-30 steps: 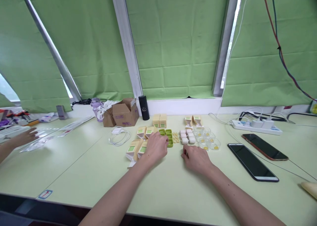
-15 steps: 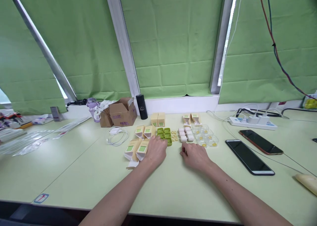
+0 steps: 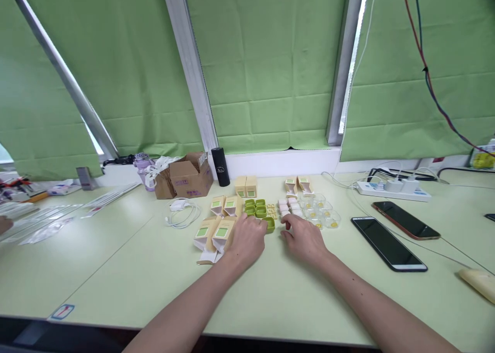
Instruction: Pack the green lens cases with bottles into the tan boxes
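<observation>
My left hand (image 3: 247, 239) is closed on the edge of a small green square container (image 3: 269, 224), which stands out to the right of its fingertips. Behind it are several more green containers (image 3: 255, 207) in rows. My right hand (image 3: 303, 237) has thumb and index finger apart, its fingertips at the near end of the pinkish-white rounded blocks (image 3: 289, 206) and partly hiding them. Between the two groups lie small yellow square pieces (image 3: 271, 211). Clear cups with yellow centres (image 3: 320, 211) sit to the right of the blocks.
Open kraft boxes with green labels (image 3: 207, 233) stand by my left wrist, more boxes (image 3: 246, 187) behind. Two phones (image 3: 389, 243) and a power strip (image 3: 392, 191) lie right. A cardboard carton (image 3: 191, 176) and black bottle (image 3: 220, 167) stand at the back. Another person's hand (image 3: 4, 224) shows far left.
My left hand has moved slightly right, bringing one green container away from the others. My right hand has reached forward to the pinkish-white blocks, its fingers opening. Another person's hand has appeared far left.
</observation>
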Demonstrator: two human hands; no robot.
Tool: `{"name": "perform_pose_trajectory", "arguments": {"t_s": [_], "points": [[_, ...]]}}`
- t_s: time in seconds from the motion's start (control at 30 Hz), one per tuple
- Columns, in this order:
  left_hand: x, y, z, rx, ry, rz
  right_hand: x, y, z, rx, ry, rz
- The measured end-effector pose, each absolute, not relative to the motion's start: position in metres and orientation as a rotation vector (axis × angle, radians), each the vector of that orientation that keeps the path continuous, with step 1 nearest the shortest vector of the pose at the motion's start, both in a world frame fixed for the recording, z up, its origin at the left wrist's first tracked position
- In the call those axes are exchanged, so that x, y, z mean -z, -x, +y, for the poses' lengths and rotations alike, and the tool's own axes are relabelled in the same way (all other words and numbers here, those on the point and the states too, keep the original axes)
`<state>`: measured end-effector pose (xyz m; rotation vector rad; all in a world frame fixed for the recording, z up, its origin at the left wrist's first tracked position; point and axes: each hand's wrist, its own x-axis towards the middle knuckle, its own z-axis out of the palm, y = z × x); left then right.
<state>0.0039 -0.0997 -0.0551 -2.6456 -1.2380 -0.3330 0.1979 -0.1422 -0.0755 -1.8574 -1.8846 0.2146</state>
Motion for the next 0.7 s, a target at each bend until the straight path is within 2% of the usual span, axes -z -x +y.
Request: {"name": "perform_pose_trajectory", "arguments": {"t_s": [0.47, 0.7], "points": [[0.064, -0.007, -0.108, 0.602, 2.645, -0.993, 0.091, -0.202, -0.13, -0.507, 1.397, -1.634], [0.062, -0.003, -0.11, 1.09, 2.621, -0.895, 0.088, -0.205, -0.127, -0.756, 1.149, -1.411]]}}
